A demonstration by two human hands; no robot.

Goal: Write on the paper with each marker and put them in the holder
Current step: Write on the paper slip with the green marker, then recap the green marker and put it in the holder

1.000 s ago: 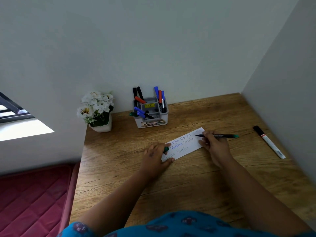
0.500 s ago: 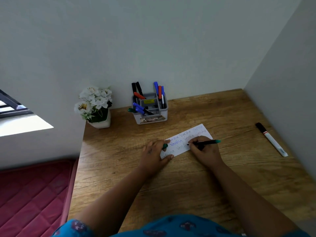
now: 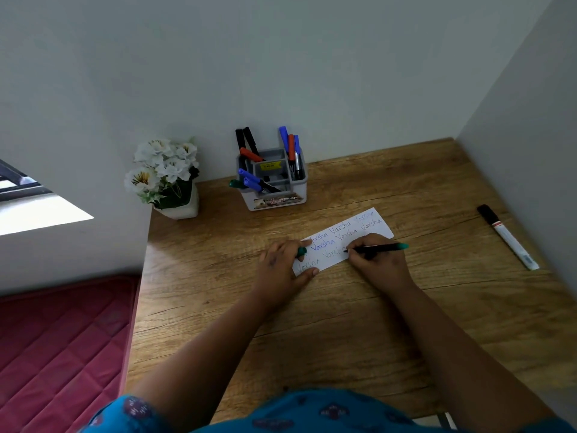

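A white strip of paper [image 3: 368,228] with handwritten words lies on the wooden desk [image 3: 343,323]. My right hand [image 3: 379,264] grips a green-ended marker [image 3: 381,247], its tip touching the paper's lower line. My left hand [image 3: 282,270] presses the paper's left end and holds a green cap [image 3: 301,251] between its fingers. The grey holder [image 3: 276,185] with several markers stands at the back near the wall. A white marker with a black cap [image 3: 507,237] lies on the desk at the right.
A white pot of white flowers [image 3: 165,176] stands at the desk's back left corner. Walls close the back and the right side. A red mattress [image 3: 59,345] lies on the floor to the left of the desk.
My right hand has moved left along the paper and brought the marker tip down onto the lower line. The left hand has stayed on the paper's left end.
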